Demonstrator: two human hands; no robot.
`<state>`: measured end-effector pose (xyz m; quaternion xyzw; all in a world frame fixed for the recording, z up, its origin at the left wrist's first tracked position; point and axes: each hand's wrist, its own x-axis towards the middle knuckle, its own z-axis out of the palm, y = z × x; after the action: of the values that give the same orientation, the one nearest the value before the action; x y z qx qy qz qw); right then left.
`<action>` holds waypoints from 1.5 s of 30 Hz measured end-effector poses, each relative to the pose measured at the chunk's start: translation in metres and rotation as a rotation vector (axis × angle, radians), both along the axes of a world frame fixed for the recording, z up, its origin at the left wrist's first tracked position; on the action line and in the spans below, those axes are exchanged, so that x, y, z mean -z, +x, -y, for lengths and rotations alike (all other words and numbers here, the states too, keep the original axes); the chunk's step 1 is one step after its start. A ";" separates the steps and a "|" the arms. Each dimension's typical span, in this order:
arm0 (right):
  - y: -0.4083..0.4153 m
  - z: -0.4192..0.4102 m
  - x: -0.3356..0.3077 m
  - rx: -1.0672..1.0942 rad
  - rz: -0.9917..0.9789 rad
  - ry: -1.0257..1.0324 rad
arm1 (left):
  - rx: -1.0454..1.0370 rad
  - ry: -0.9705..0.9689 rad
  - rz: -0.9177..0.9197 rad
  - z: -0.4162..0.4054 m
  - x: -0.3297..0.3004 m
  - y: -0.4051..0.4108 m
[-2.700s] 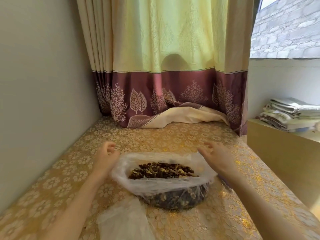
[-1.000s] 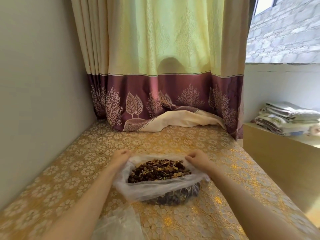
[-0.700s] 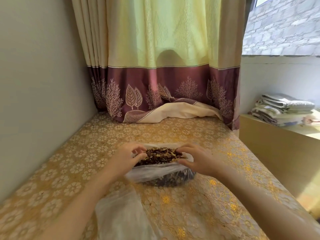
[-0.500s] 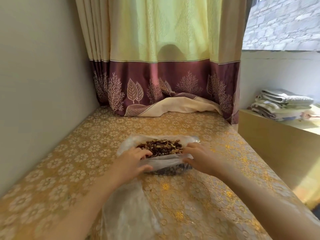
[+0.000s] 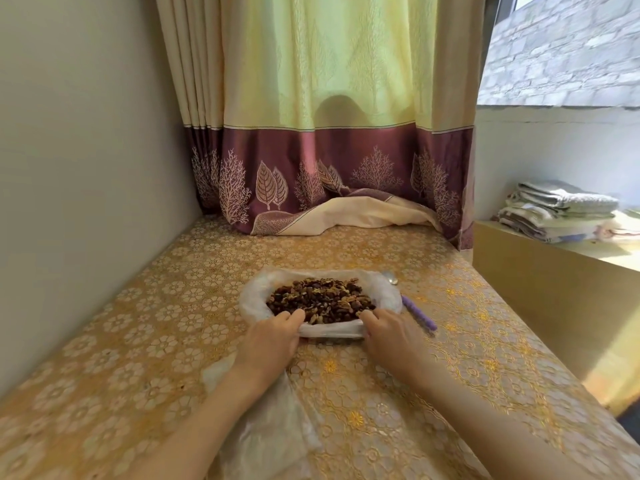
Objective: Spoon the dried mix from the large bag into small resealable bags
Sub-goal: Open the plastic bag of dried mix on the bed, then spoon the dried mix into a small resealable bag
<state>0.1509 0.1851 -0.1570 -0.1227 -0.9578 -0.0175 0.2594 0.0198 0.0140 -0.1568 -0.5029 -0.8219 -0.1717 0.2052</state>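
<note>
Table: the gold floral-patterned tablecloth surface (image 5: pixel 166 341) meets a plain wall on the left and a maroon-hemmed yellow curtain (image 5: pixel 329 150) at the back; its right edge drops beside a pale wooden ledge (image 5: pixel 540 289) bearing folded cloths (image 5: pixel 561 209).
Open room: bare cloth left of and behind the bag.
Large bag: the clear plastic large bag (image 5: pixel 256 299) sits mid-table, mouth rolled wide, holding brown dried mix (image 5: pixel 322 299).
Small bags: clear plastic small bags (image 5: pixel 270 424) lie under the left forearm.
Hands: left hand (image 5: pixel 270 344) and right hand (image 5: pixel 391 337), apart, each pinch the bag's near rim.
Spoon: a purple-handled spoon (image 5: pixel 417 315) lies just right of the bag.
</note>
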 end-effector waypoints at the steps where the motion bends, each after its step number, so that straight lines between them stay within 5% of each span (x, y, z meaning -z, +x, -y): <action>1: 0.000 -0.003 0.004 -0.006 0.014 -0.030 | 0.007 0.002 0.013 0.001 0.002 -0.002; 9: 0.008 -0.011 0.018 -0.050 0.164 -0.194 | 0.043 -0.155 0.077 0.014 0.014 -0.017; 15: 0.015 0.006 0.018 0.038 0.054 -0.196 | -0.016 -0.054 0.389 0.044 0.000 -0.025; 19: 0.009 0.038 0.014 -0.090 -0.048 -0.304 | -0.203 -0.193 0.481 0.075 -0.006 -0.036; 24: -0.012 0.090 0.012 -0.371 0.097 -0.410 | -0.241 -0.182 0.556 0.095 -0.003 -0.036; 36: -0.046 0.104 0.017 -0.392 0.303 -0.367 | -0.344 0.166 0.512 0.101 -0.010 -0.058; 42: -0.056 0.103 0.015 -0.372 0.293 -0.422 | -0.530 0.841 0.312 0.099 -0.041 -0.062; 45: -0.055 0.101 0.014 -0.373 0.208 -0.508 | -0.467 1.013 0.194 0.089 -0.059 -0.053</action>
<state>0.0959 0.0845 -0.1709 -0.0034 -0.9588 0.2573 0.1199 -0.0329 -0.0749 -0.0983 -0.1285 -0.7414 -0.5401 0.3770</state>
